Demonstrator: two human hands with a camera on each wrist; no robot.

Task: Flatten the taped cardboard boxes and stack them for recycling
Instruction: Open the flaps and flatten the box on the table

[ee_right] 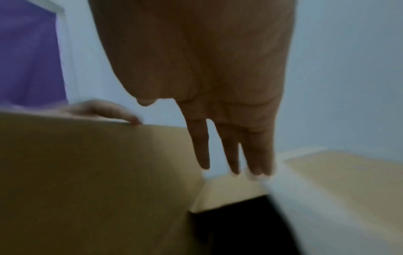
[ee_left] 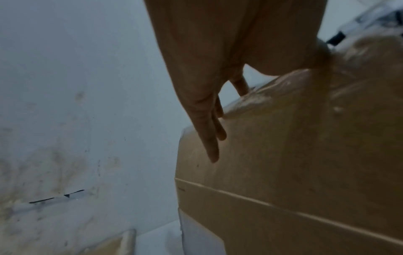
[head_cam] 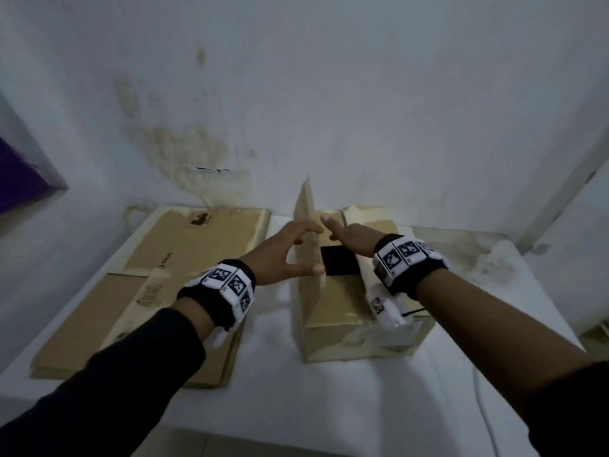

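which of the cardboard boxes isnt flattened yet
The right box under both hands: one flap stands upright. The left box lies flat on the table.

Head view high, downward; wrist views close, sharing raised flap [head_cam: 308, 232].

The right hand [ee_right: 202, 69] hangs with straight fingers [ee_right: 201, 150] beside an upright cardboard flap [ee_right: 91, 172]. Fingertips of the left hand [ee_right: 104, 110] rest on the flap's top edge.

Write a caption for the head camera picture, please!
Both hands, left hand and right hand, open a box flap beside flattened cardboard.
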